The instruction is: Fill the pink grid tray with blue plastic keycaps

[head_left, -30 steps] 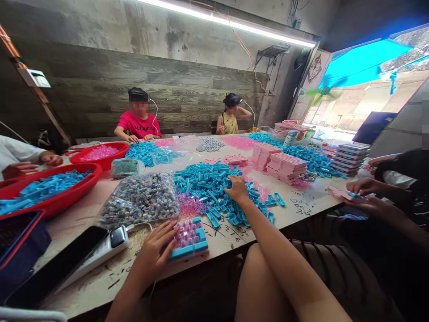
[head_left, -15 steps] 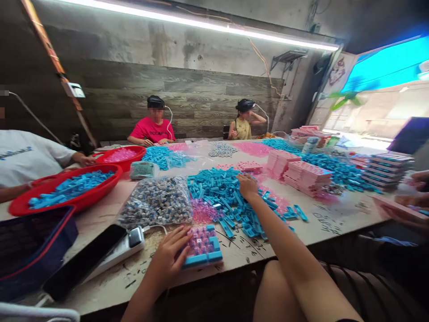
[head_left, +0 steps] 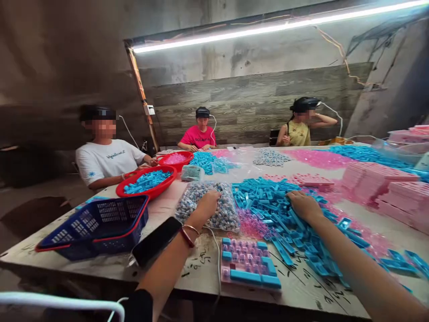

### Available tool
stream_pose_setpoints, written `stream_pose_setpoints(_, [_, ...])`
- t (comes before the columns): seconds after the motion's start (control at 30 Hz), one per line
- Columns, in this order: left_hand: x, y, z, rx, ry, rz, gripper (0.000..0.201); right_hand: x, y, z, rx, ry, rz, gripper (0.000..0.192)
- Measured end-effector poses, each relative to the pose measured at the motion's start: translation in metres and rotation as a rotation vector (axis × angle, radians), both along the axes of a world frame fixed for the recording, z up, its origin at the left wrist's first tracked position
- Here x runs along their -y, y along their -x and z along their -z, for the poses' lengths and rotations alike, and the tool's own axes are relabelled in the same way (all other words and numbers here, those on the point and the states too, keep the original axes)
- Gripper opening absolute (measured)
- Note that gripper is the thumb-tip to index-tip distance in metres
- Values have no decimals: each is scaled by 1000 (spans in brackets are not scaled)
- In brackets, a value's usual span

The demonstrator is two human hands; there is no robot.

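My left hand (head_left: 207,208) is over a clear plastic bag (head_left: 187,201) filled with small grey, white and blue parts. Its fingers are drawn together at the bag's top, and whatever they hold is hidden. My right hand (head_left: 305,206) rests on a heap of blue plastic keycaps (head_left: 264,197), its fingers curled down among them; their tips are partly hidden. Between my forearms a small toy keyboard (head_left: 250,264) lies on the table, untouched. It has clear pink keys, with blue caps along its front edge and at some corners. Loose clear pink pieces (head_left: 251,223) lie between bag and heap.
Left of my arm are a black phone (head_left: 157,239), a dark blue basket (head_left: 97,228) and a red basin (head_left: 147,192) of blue pieces. Stacked pink plates (head_left: 372,181) stand at right. A white cable (head_left: 217,255) crosses the table front. Three people sit across the table.
My left hand has left the toy keyboard and moved up to the bag of small parts. My right hand stays at the blue heap. The view has turned left.
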State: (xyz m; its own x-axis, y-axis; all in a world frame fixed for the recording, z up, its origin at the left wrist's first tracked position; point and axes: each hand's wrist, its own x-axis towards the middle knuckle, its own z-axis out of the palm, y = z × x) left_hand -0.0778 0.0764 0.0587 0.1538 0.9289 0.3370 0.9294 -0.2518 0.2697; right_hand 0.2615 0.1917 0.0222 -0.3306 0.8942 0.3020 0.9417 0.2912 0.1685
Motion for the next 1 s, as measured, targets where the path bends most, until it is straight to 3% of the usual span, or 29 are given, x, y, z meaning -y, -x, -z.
stream_pose_setpoints(0.1, [-11,6,14,-50,5,-28,20,-6,-4,6,52,-96,-23,29])
stream_pose_setpoints(0.17, [-10,6,22,-74,-1,-46,20,-9,-7,9,13,-165,-47,30])
stream_pose_setpoints(0.3, [-8,6,27,-91,-12,-69,21,-5,2,8,-288,-268,-158,27])
stream_pose_setpoints(0.4, [-8,7,26,-81,-17,-77,20,18,23,0,-510,-280,-324,26])
stream_pose_setpoints(0.5, [-8,9,26,-65,-27,-70,18,56,47,-16,-611,-182,-498,27])
stream_pose_setpoints(0.67, [-5,8,25,-7,-46,-58,20,127,71,-43,-773,52,-606,31])
stream_pose_setpoints(0.83, [8,8,8,158,-61,-43,22,176,79,-45,-660,171,-729,32])
stream_pose_setpoints(1.0, [45,7,-2,352,-58,82,14,197,85,-42,-469,395,-693,38])
